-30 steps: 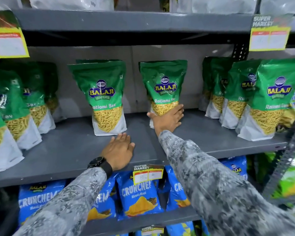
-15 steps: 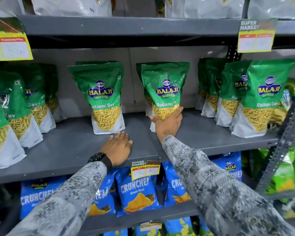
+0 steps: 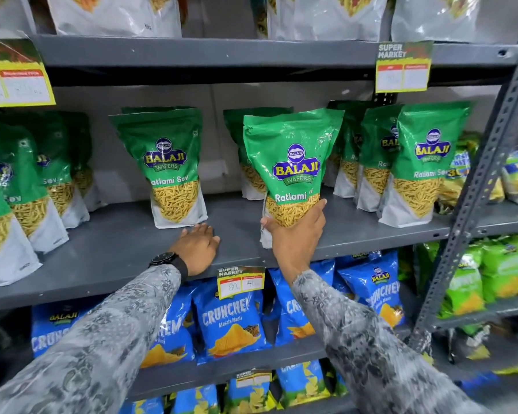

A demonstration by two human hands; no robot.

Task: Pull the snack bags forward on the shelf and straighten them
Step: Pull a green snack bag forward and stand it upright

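Green Balaji Ratlami Sev bags stand on a grey metal shelf (image 3: 108, 252). My right hand (image 3: 296, 237) grips the base of one green bag (image 3: 293, 162), which stands near the shelf's front edge, leaning slightly. Behind it a second bag (image 3: 245, 162) stays at the back. My left hand (image 3: 196, 251) lies flat on the shelf, palm down, just in front of another upright bag (image 3: 168, 165) and holding nothing. A row of bags (image 3: 416, 162) stands at the right, another row (image 3: 21, 192) at the left.
Blue Crunchex bags (image 3: 231, 318) fill the shelf below, behind a price tag (image 3: 241, 282) on the shelf edge. White bags (image 3: 117, 13) sit on the shelf above. A perforated grey upright (image 3: 479, 186) borders the right, with yellow-green bags (image 3: 491, 282) beyond it.
My right hand has dragged the green bag forward from the back of the shelf toward the front edge, uncovering a second bag behind it. My left hand has stayed flat on the shelf.
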